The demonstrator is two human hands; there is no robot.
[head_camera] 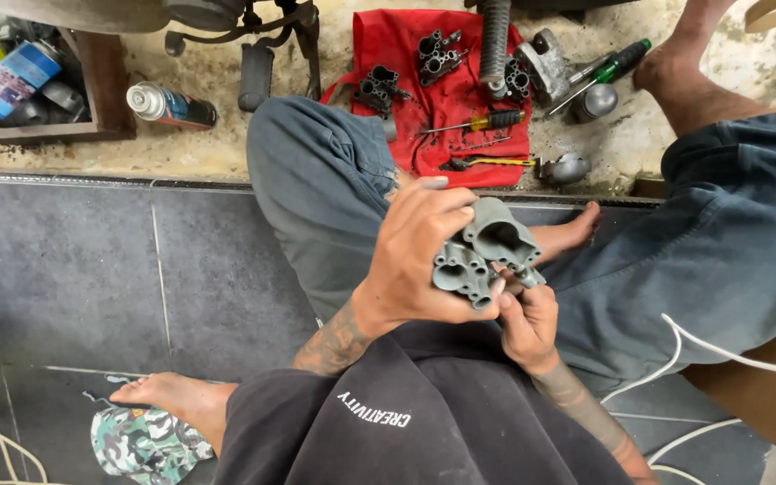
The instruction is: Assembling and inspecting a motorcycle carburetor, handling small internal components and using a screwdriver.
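Observation:
I hold a grey cast-metal carburettor body [485,253] over my lap. My left hand [419,256] wraps around its left side, thumb along the bottom face with the round ports. My right hand [524,321] grips it from below and behind, fingers partly hidden by the part. The open throat of the body faces up and to the right.
A red cloth [410,54] on the ground ahead carries small metal parts and an orange-handled screwdriver [482,121]. A green-handled screwdriver [605,70] and a spray can [168,105] lie nearby. A wooden box [92,99] of cans sits far left. White cable [729,355] crosses at right.

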